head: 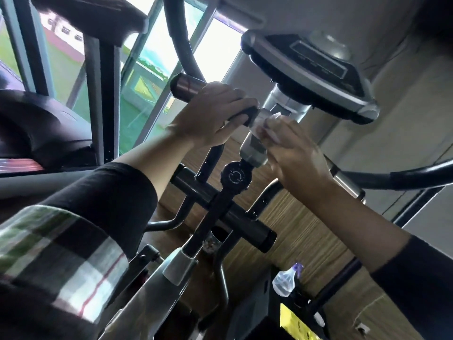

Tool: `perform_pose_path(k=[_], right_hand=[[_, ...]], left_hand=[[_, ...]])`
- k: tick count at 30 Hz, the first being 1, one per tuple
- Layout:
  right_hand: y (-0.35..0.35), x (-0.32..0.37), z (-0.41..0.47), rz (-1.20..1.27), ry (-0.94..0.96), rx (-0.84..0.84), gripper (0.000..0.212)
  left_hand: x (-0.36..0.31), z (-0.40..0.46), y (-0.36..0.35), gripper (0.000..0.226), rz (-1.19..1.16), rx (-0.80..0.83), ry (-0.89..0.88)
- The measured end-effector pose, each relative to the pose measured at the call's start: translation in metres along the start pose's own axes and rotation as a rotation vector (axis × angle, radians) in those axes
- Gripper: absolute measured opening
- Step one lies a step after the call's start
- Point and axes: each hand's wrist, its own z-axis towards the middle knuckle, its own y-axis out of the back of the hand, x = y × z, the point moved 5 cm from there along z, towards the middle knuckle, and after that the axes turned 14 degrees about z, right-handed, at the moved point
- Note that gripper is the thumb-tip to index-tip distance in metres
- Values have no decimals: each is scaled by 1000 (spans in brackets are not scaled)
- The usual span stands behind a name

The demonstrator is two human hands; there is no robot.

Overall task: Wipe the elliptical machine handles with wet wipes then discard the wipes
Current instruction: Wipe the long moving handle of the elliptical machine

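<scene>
Looking up the machine: we see the console (316, 69) tilted above both hands, on a silver column (282, 106).
Left grip: our left hand (210, 114) curls its fingers around the black handle (188, 88), whose end sticks out past the knuckles toward the window (152, 57).
Right grip: our right hand (299, 158) pinches a white wet wipe (272, 128) against the silver column just below the console; the blur hides exactly how the fingers lie.
Task's thing: the wipe sits between the two hands, touching the column, just beside the left hand's fingertips.
In the way: the round black knob (235, 176) and the crossbar (220, 207) lie below the hands.
Around: a spray bottle (286, 280) stands low at right; a curved right handle (404, 177) runs off the right edge.
</scene>
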Motion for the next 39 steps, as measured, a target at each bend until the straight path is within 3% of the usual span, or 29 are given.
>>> perform_pose_path(k=[10,14,19,25,33,39], right_hand=[[3,6,0,36,75,-22,32],[3,-4,-19,76,32,-21,25],[-3,1,1,24,46,2,35],[10,4,-2,52,19,-116,29],[11,-4,15,253,-111,-129,36],[36,-17,-16,353,-240,-121,27]], left_hand=[[3,0,-7,39,-7,-28,7],[3,-2,-5,38,-1,-44,19],[1,1,-7,37,-7,-32,19],[-1,1,0,42,-22,37,34],[-5,4,8,34,-58,172,113],[-9,8,18,35,-140,281,224]])
